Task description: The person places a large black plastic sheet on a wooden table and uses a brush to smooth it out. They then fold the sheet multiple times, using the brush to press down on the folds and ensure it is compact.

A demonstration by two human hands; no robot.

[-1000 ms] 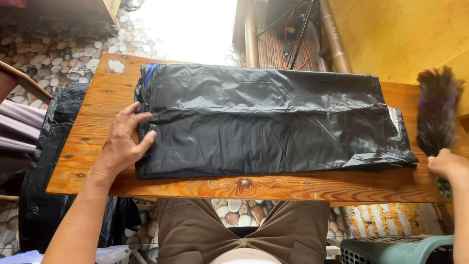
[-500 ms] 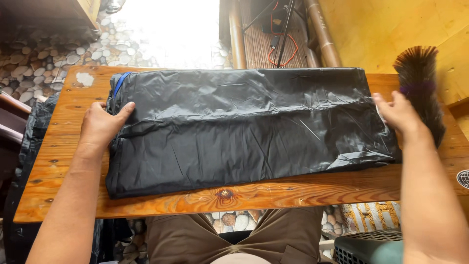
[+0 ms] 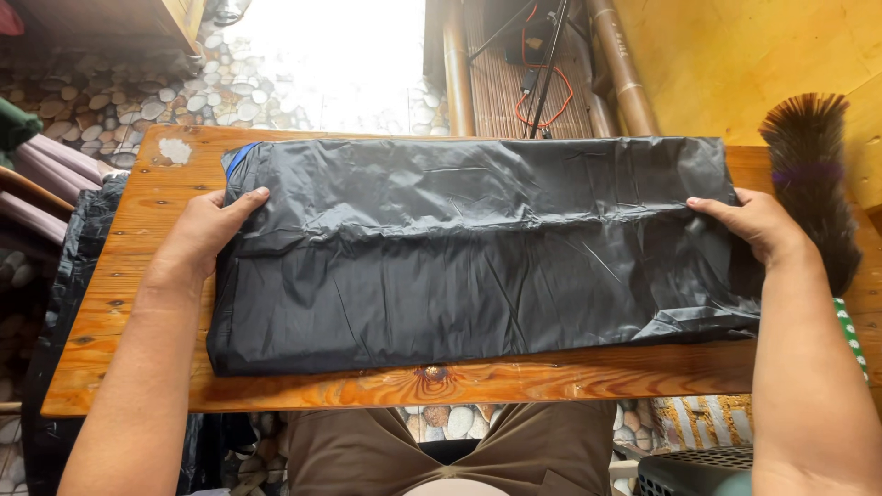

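Observation:
A wide, flat package wrapped in black plastic film (image 3: 478,248) lies across a wooden table (image 3: 138,303). A bit of blue shows at its far left corner. My left hand (image 3: 209,230) rests on the package's left end, thumb on top of the film and fingers at the edge. My right hand (image 3: 751,225) lies on the right end, fingers pressing the film. Both hands touch the package at opposite ends; I cannot see whether fingers curl under it.
A dark feather duster (image 3: 813,174) lies on the table just right of my right hand. A black plastic bag (image 3: 64,303) hangs at the table's left side. Pebble floor, bamboo poles (image 3: 457,73) and cables lie beyond. A dark crate (image 3: 698,473) stands at bottom right.
My right hand has come from the table's right edge onto the package's right end. My left hand has slid up to the left end. The view has shifted slightly.

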